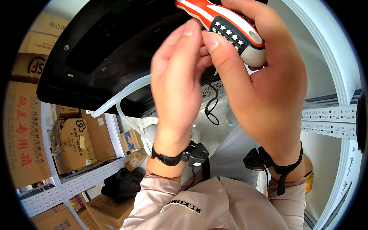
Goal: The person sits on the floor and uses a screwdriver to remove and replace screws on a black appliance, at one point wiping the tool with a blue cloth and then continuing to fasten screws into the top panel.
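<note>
My right hand [268, 73] is closed round a hand tool [230, 34] with a curved red-and-white handle, a dark panel of white stars and a pale rounded end. What kind of tool it is does not show; its far end runs toward the upper edge. Beside it, my left hand [174, 76] is closed, its fingertips close to the right thumb; what they hold, if anything, is hidden. Both hands are in front of a large black panel [57, 80] with a screw near its left edge. A pale translucent hose [122, 94] passes behind my left hand.
Cardboard boxes [28, 134] stand on white metal shelving [92, 170] at the left. A dark cloth-like item [122, 186] lies by the lower shelf. To the right rises a perforated white frame [326, 117]. A black cable [211, 105] hangs below the panel.
</note>
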The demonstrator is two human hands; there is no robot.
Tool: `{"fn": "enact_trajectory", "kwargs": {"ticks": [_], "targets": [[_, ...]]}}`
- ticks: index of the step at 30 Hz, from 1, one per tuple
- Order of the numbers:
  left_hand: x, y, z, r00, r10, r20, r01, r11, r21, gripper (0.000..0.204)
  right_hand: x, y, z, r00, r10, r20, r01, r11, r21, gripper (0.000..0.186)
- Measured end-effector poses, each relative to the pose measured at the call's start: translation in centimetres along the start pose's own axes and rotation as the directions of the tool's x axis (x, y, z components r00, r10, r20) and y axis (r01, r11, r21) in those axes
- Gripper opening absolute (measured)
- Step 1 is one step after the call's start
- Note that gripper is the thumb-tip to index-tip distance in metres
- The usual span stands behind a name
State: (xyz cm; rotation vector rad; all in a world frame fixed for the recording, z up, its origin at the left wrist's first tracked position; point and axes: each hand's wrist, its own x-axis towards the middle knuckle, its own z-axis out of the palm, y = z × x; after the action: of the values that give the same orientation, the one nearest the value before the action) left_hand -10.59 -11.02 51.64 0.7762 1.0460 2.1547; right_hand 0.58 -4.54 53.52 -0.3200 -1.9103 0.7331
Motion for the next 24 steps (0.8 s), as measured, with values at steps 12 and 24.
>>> {"fn": "enact_trajectory", "kwargs": {"ticks": [12, 24], "targets": [[-0.7, 6.6, -0.8, 0.841, 0.469, 0.27, -0.256, -0.097, 0.962, 0.041, -0.5, 0.5, -2.3, 1.0, 0.024, -0.002, -0.024, 0.999, 0.023, 0.039], [4.1, 7.7, 0.4, 0.979, 0.099, 0.176, -0.129, -0.365, 0.922, 0.073, -0.5, 1.3, -3.5, 0.999, 0.034, 0.0, -0.034, 0.997, 0.065, 0.039]]}}
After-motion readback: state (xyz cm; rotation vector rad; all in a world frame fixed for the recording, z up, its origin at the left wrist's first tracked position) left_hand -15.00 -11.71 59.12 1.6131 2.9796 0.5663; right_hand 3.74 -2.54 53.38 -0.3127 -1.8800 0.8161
